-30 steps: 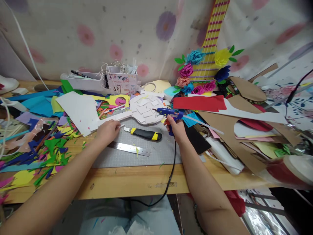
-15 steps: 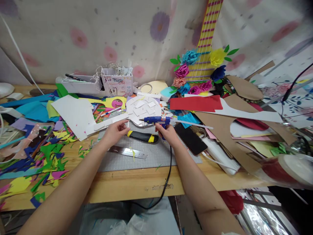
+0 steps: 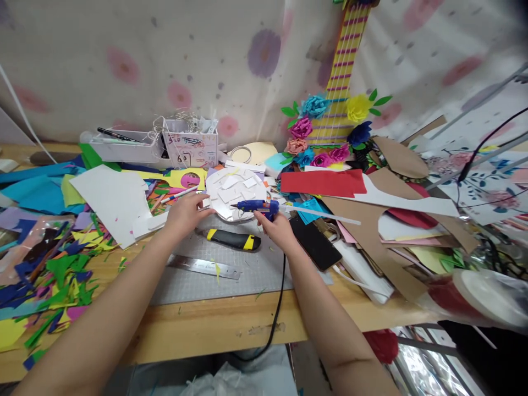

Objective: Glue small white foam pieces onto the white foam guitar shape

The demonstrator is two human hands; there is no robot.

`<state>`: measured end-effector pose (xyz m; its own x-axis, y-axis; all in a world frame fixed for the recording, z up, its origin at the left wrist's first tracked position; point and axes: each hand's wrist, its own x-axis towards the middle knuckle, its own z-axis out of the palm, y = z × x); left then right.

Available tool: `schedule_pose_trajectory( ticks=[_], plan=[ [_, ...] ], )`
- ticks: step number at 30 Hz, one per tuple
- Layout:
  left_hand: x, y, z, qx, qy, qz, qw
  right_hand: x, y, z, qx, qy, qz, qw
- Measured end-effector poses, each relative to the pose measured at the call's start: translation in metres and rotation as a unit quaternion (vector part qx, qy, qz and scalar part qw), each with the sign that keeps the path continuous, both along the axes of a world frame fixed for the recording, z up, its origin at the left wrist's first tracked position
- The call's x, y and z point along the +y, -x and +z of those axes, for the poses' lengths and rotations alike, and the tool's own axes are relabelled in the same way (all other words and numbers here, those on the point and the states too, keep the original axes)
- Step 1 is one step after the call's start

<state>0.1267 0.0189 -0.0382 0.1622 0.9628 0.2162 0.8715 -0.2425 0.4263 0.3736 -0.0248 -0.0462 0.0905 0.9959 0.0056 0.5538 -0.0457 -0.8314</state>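
Observation:
My right hand (image 3: 276, 228) grips a blue hot glue gun (image 3: 258, 208) with a long white glue stick (image 3: 325, 213) out its back. The nozzle points left over the lower part of a white guitar-shaped cutout (image 3: 225, 183) with small white pieces on its face. My left hand (image 3: 187, 213) lies across the cutout's narrow neck, thumb and fingers closed about it where it meets the round body. Part of the neck is hidden under that hand. Below the hands, a black and yellow utility knife (image 3: 233, 239) and a steel ruler (image 3: 206, 267) rest on the grey cutting mat (image 3: 256, 283).
Coloured scraps (image 3: 70, 269) cover the left side. White boxes (image 3: 190, 144) stand at the back. A phone (image 3: 315, 245), cardboard (image 3: 371, 242) and red sheet (image 3: 322, 182) lie to the right. A yellow flowered guitar (image 3: 340, 82) leans on the curtain. The gun's black cord (image 3: 280, 302) hangs over the table edge.
My left hand has moved from beside the knife up to the cutout's neck. My right hand still holds the glue gun in nearly the same place. The view has shifted slightly.

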Motion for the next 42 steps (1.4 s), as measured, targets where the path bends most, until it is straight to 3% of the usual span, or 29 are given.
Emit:
schedule_pose_trajectory(
  ticks=[3, 6, 8, 11, 14, 27, 42],
  plan=[
    [0.003, 0.003, 0.003, 0.016, -0.008, -0.003, 1.0, 0.015, 0.012, 0.019, -0.062, 0.003, 0.04, 0.997],
    [0.0, 0.004, 0.001, -0.044, -0.015, -0.01, 0.999, 0.027, 0.023, 0.028, -0.064, 0.006, 0.055, 0.996],
    [-0.005, 0.005, -0.003, -0.144, -0.003, -0.008, 0.989, 0.028, 0.025, 0.026, 0.003, 0.014, 0.06, 0.998],
    [-0.012, 0.007, -0.01, -0.31, 0.045, -0.001, 0.95, 0.021, 0.023, 0.017, 0.122, 0.029, 0.088, 0.988],
    [-0.016, 0.008, -0.016, -0.378, 0.074, -0.012, 0.923, 0.011, 0.019, 0.007, 0.169, 0.035, 0.129, 0.977],
    [-0.015, 0.006, -0.009, -0.291, 0.048, -0.066, 0.953, 0.007, 0.01, -0.003, 0.168, 0.049, 0.136, 0.975],
    [-0.016, 0.009, -0.005, -0.269, 0.066, -0.101, 0.956, 0.007, 0.015, -0.001, 0.153, 0.043, 0.1, 0.982]
  ],
)
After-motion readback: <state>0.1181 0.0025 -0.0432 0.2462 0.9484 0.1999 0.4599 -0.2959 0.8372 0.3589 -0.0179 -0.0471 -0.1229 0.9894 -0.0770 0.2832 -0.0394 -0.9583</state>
